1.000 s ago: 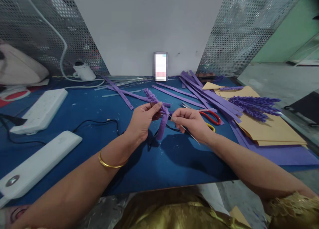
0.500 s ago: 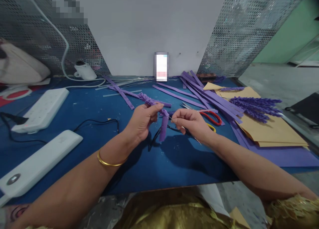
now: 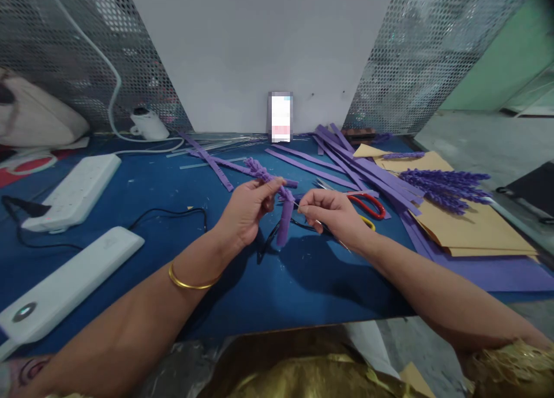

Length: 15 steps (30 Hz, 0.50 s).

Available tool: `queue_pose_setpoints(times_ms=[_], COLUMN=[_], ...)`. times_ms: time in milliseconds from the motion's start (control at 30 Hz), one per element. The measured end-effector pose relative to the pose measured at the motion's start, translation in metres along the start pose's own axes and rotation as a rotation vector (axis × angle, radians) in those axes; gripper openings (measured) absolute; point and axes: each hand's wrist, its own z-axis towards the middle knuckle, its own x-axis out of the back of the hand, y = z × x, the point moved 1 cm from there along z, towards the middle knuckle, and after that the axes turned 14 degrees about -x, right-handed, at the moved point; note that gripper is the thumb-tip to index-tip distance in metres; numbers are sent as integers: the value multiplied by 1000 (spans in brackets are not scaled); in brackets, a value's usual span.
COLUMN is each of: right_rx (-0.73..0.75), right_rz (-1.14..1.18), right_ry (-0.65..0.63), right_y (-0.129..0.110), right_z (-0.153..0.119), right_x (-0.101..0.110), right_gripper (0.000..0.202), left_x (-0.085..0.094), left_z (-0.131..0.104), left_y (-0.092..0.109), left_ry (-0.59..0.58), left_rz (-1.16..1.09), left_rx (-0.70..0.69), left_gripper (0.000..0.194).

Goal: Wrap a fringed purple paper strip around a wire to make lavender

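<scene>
My left hand (image 3: pixel 255 205) pinches a purple paper flower spike (image 3: pixel 259 170) between thumb and fingers, its ruffled tip pointing up and left. From its lower end a loose purple strip (image 3: pixel 284 222) hangs down over the blue table. Just to the right, my right hand (image 3: pixel 326 209) is closed on a thin wire stem (image 3: pixel 296 203) that meets the base of the spike. The wire's far end shows below my right palm. Red-handled scissors (image 3: pixel 367 203) lie behind my right hand, and a yellow handle (image 3: pixel 367 222) is partly hidden by it.
Purple paper strips (image 3: pixel 346 156) lie at the back right. Finished purple flower spikes (image 3: pixel 445 187) rest on brown paper (image 3: pixel 476 236). To the left are a power strip (image 3: pixel 75 190) and a long white device (image 3: pixel 78 280) with a black cable. A phone (image 3: pixel 280 116) leans against the back panel.
The flower spike has turned slightly in my left hand, its tip shifting a little right. Both hands stay almost in place, and the hanging strip tilts slightly.
</scene>
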Motion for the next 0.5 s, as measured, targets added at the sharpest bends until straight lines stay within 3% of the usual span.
queue_pose_setpoints(times_ms=[100,133,300,500], right_rx=[2,2,-10,-33], right_rz=[14,23,77,144], right_ry=[3,8,-24,-88], right_y=[-1,-2,0,1], right_z=[-1,-1,-1,0], right_x=[0,1,2,2], right_gripper=[13,12,11,11], left_x=[7,8,1,0], left_z=[6,7,-2,-6], left_y=[5,6,2,-6], left_ry=[181,186,-198,-174], left_rz=[-79,-65,103,130], left_rx=[-69,-71,92,40], left_gripper=[40,41,41,29])
